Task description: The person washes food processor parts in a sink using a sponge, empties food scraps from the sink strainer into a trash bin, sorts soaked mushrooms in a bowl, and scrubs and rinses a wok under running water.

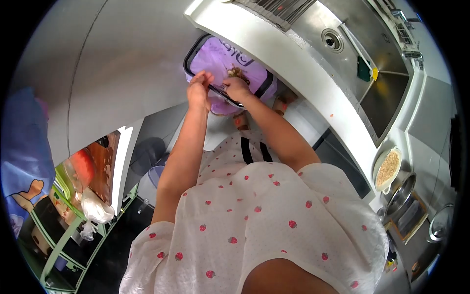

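Note:
Down at the floor in front of me stands a trash bin with a black rim (188, 58), lined with a purple plastic bag (203, 54) that has dark lettering. Some brownish scraps (238, 73) lie inside the bag. My left hand (199, 88) is at the near-left side of the rim, its fingers stretched out and apart, with nothing visible in it. Over the near part of the bin, my right hand (238, 89) has its fingers curled together beside the rim. Whatever it may hold is hidden by the fingers.
A white counter edge (293, 63) curves along the right, with a steel sink (318, 29) set in it. A bowl of grains (388, 169) stands farther down. At lower left, a green rack (58, 245) holds vegetables and a white plastic bag (95, 208).

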`<act>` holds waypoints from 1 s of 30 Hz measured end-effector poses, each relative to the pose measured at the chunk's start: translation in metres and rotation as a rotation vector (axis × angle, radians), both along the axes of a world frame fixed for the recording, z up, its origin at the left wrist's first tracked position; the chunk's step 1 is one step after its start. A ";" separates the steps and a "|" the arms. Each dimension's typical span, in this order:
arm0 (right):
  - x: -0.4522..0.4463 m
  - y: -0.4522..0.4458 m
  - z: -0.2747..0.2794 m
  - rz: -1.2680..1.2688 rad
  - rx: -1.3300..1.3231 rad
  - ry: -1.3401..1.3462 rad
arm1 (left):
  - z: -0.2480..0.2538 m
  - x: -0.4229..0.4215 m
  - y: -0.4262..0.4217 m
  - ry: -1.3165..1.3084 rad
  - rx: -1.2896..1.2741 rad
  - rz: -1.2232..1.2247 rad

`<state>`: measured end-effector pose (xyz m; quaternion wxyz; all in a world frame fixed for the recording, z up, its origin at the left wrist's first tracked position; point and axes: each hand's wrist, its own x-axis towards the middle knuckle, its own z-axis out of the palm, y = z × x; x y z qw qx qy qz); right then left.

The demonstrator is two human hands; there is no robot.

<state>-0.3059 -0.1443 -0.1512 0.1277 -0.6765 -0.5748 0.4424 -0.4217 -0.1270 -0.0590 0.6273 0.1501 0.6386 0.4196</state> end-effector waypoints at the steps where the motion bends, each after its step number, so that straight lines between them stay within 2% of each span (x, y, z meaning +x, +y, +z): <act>1: 0.007 0.006 0.035 0.036 -0.098 0.019 | 0.003 -0.001 0.001 -0.013 -0.018 0.009; 2: 0.008 -0.002 0.048 0.036 -0.103 0.018 | 0.007 -0.004 -0.003 -0.014 -0.023 0.009; 4: 0.015 -0.006 0.076 -0.191 0.169 0.214 | 0.030 -0.005 0.000 0.120 0.119 -0.001; 5: 0.022 -0.007 0.094 -0.192 0.043 0.351 | 0.042 -0.006 0.000 0.131 0.160 0.021; 6: 0.029 -0.011 0.116 -0.196 0.048 0.345 | 0.053 -0.006 -0.003 0.124 0.164 0.017; 8: 0.044 -0.015 0.153 -0.430 -0.001 1.151 | 0.075 -0.003 -0.001 0.118 0.254 0.017; 9: 0.053 -0.013 0.162 -0.431 0.019 1.143 | 0.087 0.003 0.000 0.076 0.265 0.024; 11: 0.071 -0.011 0.180 -0.548 -0.077 1.617 | 0.109 0.024 0.001 -0.056 0.302 -0.011; 12: 0.078 -0.009 0.189 -0.544 -0.049 1.608 | 0.120 0.037 0.002 -0.175 0.322 -0.037; 14: 0.091 -0.009 0.207 -0.719 -0.036 1.661 | 0.135 0.065 0.005 -0.365 0.362 -0.078; 17: 0.117 -0.007 0.224 -0.819 0.050 1.601 | 0.146 0.104 0.011 -0.479 0.363 -0.149; 23: 0.188 0.003 0.239 -1.010 0.154 1.347 | 0.148 0.181 0.035 -0.496 0.364 -0.226; 26: 0.229 0.008 0.239 -0.980 0.212 1.248 | 0.143 0.222 0.050 -0.503 0.334 -0.201; 27: 0.239 0.011 0.244 -0.976 0.218 1.113 | 0.145 0.237 0.055 -0.509 0.305 -0.229; 30: 0.277 0.020 0.240 -0.873 0.236 0.943 | 0.136 0.280 0.072 -0.555 0.258 -0.296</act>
